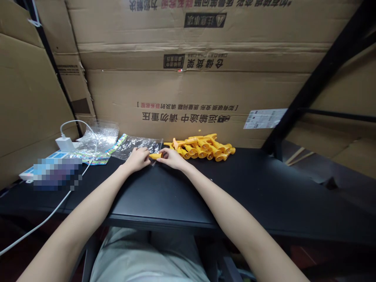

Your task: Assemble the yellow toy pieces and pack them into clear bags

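Between my two hands is a small yellow-orange plastic piece (155,156), tapered, lying level just above the black table. My left hand (138,159) pinches its left end, the fingertips partly hidden behind the hand. My right hand (173,158) grips the right end with thumb and fingers. Just behind and to the right of my right hand lies a pile of similar yellow-orange plastic pieces (203,147), several with round, hollow flared ends facing me. A clear plastic bag (136,144) with a colourful edge lies flat behind my left hand.
A black table (182,196) spans the width, with a cardboard wall (188,86) behind it. On the left sit a power strip (26,174), a white charger (65,144) with its cable (60,203), and crumpled clear plastic (100,135). A dark metal post (317,78) slants at right.
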`<state>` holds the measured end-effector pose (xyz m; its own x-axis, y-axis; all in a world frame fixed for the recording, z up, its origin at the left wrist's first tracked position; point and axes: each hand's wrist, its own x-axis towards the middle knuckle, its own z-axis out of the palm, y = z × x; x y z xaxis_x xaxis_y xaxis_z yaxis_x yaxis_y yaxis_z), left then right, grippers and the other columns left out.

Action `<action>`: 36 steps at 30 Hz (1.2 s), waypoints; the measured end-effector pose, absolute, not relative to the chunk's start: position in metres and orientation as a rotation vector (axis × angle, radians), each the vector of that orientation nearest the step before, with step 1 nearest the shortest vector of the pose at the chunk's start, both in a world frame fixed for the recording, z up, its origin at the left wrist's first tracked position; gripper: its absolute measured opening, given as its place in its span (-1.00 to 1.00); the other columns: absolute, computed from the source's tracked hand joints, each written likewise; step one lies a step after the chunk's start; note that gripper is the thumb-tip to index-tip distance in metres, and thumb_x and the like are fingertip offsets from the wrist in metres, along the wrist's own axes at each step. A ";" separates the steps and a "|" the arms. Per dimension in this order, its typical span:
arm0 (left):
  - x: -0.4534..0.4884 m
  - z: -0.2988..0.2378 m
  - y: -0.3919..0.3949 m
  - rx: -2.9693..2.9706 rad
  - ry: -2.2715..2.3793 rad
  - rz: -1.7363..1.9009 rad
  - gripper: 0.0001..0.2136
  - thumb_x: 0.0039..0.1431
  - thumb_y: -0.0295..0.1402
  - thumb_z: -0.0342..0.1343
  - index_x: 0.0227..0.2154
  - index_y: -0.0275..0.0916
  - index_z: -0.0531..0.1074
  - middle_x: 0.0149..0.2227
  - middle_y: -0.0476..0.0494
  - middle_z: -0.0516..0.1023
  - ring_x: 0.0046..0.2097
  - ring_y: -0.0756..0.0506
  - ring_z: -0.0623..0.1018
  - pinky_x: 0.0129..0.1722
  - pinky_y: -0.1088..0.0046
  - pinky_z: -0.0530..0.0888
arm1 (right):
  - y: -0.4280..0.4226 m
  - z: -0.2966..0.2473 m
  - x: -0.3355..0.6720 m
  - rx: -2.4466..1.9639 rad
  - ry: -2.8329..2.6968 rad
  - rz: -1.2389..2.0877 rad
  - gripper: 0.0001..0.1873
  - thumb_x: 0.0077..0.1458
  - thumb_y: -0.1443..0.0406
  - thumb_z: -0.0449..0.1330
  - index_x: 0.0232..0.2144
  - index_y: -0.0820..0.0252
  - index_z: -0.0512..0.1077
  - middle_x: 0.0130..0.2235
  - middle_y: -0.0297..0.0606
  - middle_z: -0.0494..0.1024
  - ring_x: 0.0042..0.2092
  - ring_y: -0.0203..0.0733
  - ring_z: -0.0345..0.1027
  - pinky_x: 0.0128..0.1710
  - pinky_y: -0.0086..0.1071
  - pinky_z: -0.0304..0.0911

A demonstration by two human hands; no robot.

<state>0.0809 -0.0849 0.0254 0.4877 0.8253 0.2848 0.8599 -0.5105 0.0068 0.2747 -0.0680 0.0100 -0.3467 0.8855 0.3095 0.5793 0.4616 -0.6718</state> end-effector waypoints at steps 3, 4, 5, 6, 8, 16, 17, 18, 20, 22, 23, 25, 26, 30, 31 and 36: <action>0.087 0.025 -0.089 -2.657 -1.393 -0.408 -0.88 0.11 -0.39 -0.05 -0.40 -0.25 0.39 -0.24 -0.17 0.45 -0.12 -0.13 0.43 -0.04 0.29 0.25 | -0.069 0.005 0.270 -1.184 -2.075 0.622 -0.66 -0.08 0.30 0.30 -0.19 0.25 0.42 -0.37 -0.31 0.48 -0.35 -0.28 0.35 -0.28 -0.38 0.28; 0.087 0.025 -0.089 -2.654 -1.394 -0.418 -0.87 0.12 -0.37 -0.04 -0.40 -0.24 0.39 -0.24 -0.16 0.45 -0.11 -0.13 0.43 -0.02 0.27 0.25 | -0.069 0.003 0.269 -1.182 -2.089 0.624 -0.65 -0.09 0.32 0.30 -0.19 0.25 0.42 -0.37 -0.30 0.48 -0.34 -0.28 0.35 -0.27 -0.37 0.28; 0.086 0.025 -0.088 -2.628 -1.419 -0.433 -0.86 0.12 -0.33 -0.04 -0.39 -0.24 0.40 -0.23 -0.17 0.46 -0.09 -0.14 0.43 0.01 0.24 0.23 | -0.069 0.001 0.268 -1.184 -2.105 0.626 -0.65 -0.09 0.33 0.31 -0.19 0.26 0.42 -0.37 -0.30 0.49 -0.34 -0.28 0.35 -0.26 -0.37 0.28; 0.084 0.025 -0.086 -2.575 -1.473 -0.456 -0.83 0.14 -0.29 -0.04 -0.38 -0.23 0.41 -0.21 -0.17 0.47 -0.07 -0.16 0.43 0.04 0.20 0.21 | -0.069 0.000 0.267 -1.191 -2.119 0.626 -0.66 -0.10 0.34 0.31 -0.20 0.27 0.43 -0.36 -0.30 0.49 -0.33 -0.28 0.35 -0.25 -0.37 0.28; 0.074 0.026 -0.081 -2.395 -1.659 -0.509 -0.75 0.19 -0.23 -0.10 -0.32 -0.24 0.42 -0.15 -0.23 0.49 -0.01 -0.21 0.42 0.08 0.12 0.17 | -0.069 -0.002 0.266 -1.209 -2.137 0.616 -0.67 -0.11 0.36 0.32 -0.22 0.28 0.44 -0.36 -0.28 0.50 -0.33 -0.27 0.36 -0.24 -0.36 0.27; 0.027 0.028 -0.063 -1.898 -2.451 -0.277 -0.62 0.12 -0.40 -0.13 0.00 -0.37 0.31 -0.06 -0.45 0.51 0.01 -0.30 0.48 0.05 0.08 0.20 | -0.075 0.009 0.265 -1.225 -2.133 0.686 -0.69 -0.15 0.35 0.35 -0.27 0.28 0.48 -0.40 -0.31 0.51 -0.36 -0.29 0.37 -0.27 -0.37 0.27; 0.028 0.029 -0.063 -1.899 -2.466 -0.285 -0.62 0.12 -0.40 -0.14 0.00 -0.36 0.31 -0.05 -0.45 0.51 -0.01 -0.29 0.49 0.04 0.10 0.22 | -0.076 0.010 0.265 -1.221 -2.121 0.703 -0.70 -0.16 0.35 0.35 -0.28 0.28 0.48 -0.41 -0.31 0.51 -0.37 -0.29 0.37 -0.28 -0.38 0.27; 0.029 0.029 -0.063 -1.911 -2.460 -0.307 -0.62 0.12 -0.41 -0.14 -0.01 -0.35 0.32 -0.04 -0.43 0.50 -0.01 -0.28 0.50 0.03 0.12 0.24 | -0.076 0.012 0.264 -1.214 -2.108 0.719 -0.70 -0.17 0.35 0.35 -0.29 0.28 0.49 -0.43 -0.32 0.51 -0.38 -0.29 0.36 -0.29 -0.38 0.26; 0.032 0.029 -0.062 -1.960 -2.430 -0.363 -0.63 0.12 -0.41 -0.15 -0.02 -0.32 0.35 -0.03 -0.41 0.51 0.00 -0.29 0.49 -0.01 0.16 0.29 | -0.077 0.014 0.263 -1.196 -2.076 0.757 -0.73 -0.18 0.34 0.35 -0.33 0.28 0.49 -0.46 -0.33 0.50 -0.39 -0.29 0.35 -0.33 -0.40 0.26; 0.035 0.028 -0.061 -2.024 -2.399 -0.429 -0.63 0.13 -0.40 -0.15 -0.03 -0.28 0.38 -0.04 -0.36 0.52 0.01 -0.28 0.49 -0.06 0.22 0.34 | -0.078 0.016 0.261 -1.172 -2.049 0.803 -0.79 -0.17 0.32 0.34 -0.38 0.28 0.50 -0.48 -0.34 0.49 -0.42 -0.31 0.33 -0.37 -0.42 0.24; 0.035 0.028 -0.060 -2.044 -2.391 -0.466 -0.64 0.13 -0.39 -0.14 -0.04 -0.27 0.39 -0.04 -0.34 0.52 0.00 -0.28 0.49 -0.07 0.24 0.35 | -0.079 0.016 0.261 -1.164 -2.041 0.829 -0.81 -0.16 0.31 0.33 -0.41 0.28 0.50 -0.49 -0.35 0.48 -0.43 -0.32 0.32 -0.39 -0.44 0.22; 0.035 0.026 -0.059 -2.050 -2.389 -0.535 -0.64 0.12 -0.38 -0.12 -0.06 -0.25 0.41 -0.05 -0.32 0.53 -0.01 -0.27 0.50 -0.10 0.27 0.37 | -0.079 0.017 0.261 -1.165 -2.032 0.877 -0.81 -0.16 0.31 0.32 -0.42 0.29 0.49 -0.49 -0.36 0.47 -0.44 -0.33 0.30 -0.41 -0.45 0.20; 0.034 0.026 -0.058 -2.046 -2.393 -0.560 -0.65 0.11 -0.37 -0.11 -0.07 -0.25 0.42 -0.05 -0.31 0.54 -0.01 -0.27 0.50 -0.10 0.28 0.38 | -0.080 0.017 0.261 -1.173 -2.030 0.899 -0.80 -0.17 0.31 0.33 -0.41 0.29 0.49 -0.50 -0.37 0.47 -0.45 -0.34 0.29 -0.41 -0.45 0.20; 0.033 0.027 -0.058 -2.017 -2.426 -0.627 -0.65 0.12 -0.36 -0.11 -0.09 -0.24 0.44 -0.07 -0.31 0.55 -0.02 -0.28 0.51 -0.11 0.27 0.39 | -0.078 0.015 0.263 -1.185 -2.002 0.972 -0.74 -0.21 0.31 0.34 -0.38 0.29 0.47 -0.51 -0.40 0.44 -0.47 -0.34 0.28 -0.41 -0.44 0.20; 0.033 0.027 -0.058 -2.004 -2.434 -0.650 -0.65 0.13 -0.35 -0.12 -0.09 -0.24 0.44 -0.06 -0.31 0.54 -0.02 -0.28 0.51 -0.10 0.26 0.39 | -0.077 0.014 0.263 -1.170 -1.989 0.980 -0.73 -0.21 0.31 0.35 -0.37 0.29 0.46 -0.51 -0.39 0.44 -0.46 -0.34 0.29 -0.40 -0.43 0.21; 0.029 0.028 -0.057 -1.933 -2.482 -0.779 -0.64 0.14 -0.35 -0.09 -0.01 -0.25 0.37 0.02 -0.33 0.49 0.05 -0.28 0.48 -0.04 0.22 0.38 | -0.076 0.011 0.258 -1.060 -1.922 0.953 -0.70 -0.21 0.33 0.35 -0.34 0.26 0.42 -0.45 -0.37 0.45 -0.42 -0.33 0.31 -0.35 -0.41 0.26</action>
<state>0.0291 -0.0569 0.0282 -0.2857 0.9350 0.2100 0.8873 0.1753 0.4266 0.2584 -0.0760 0.0112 -0.3925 0.8876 0.2412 0.3454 0.3853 -0.8557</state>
